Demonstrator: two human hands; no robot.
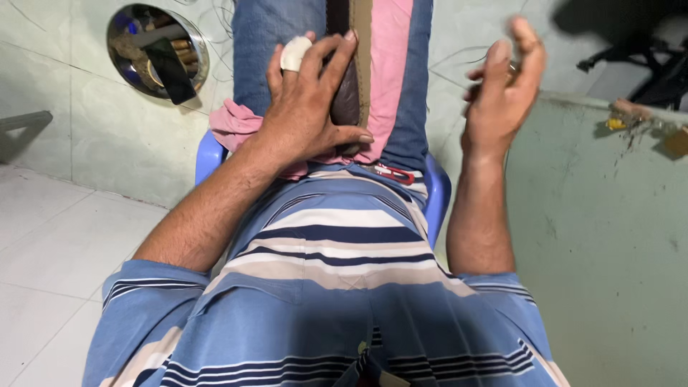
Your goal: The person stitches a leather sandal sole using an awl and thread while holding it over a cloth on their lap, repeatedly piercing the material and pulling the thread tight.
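Head view, person seated on a blue plastic chair [208, 154], looking down at own lap. Left hand [308, 107] lies palm-down on a dark brown leather piece [347, 93] that rests on the lap between the jeans-clad thighs — fingers spread and pressing it flat, thumb out to the right along its lower edge, not pinching. One finger of that hand has a white bandage wrap [294, 54] near the tip. A tan strip [364, 57] runs up the right side of the leather, with pink cloth [390, 64] under and beside it; more pink cloth bunches out below the left wrist over the chair edge. Right hand [502, 93] is raised off the lap to the right, well apart from the leather, fingers loosely curled and partly blurred — something small may sit between the fingertips, cannot tell. A small red-handled tool [394, 174] lies at the waist, just below the leather. Round metal bowl [158, 50] with assorted bits and a dark flat object sits on the tiled floor upper left. Grey-green low wall [602, 215] on the right, small clutter on its top edge
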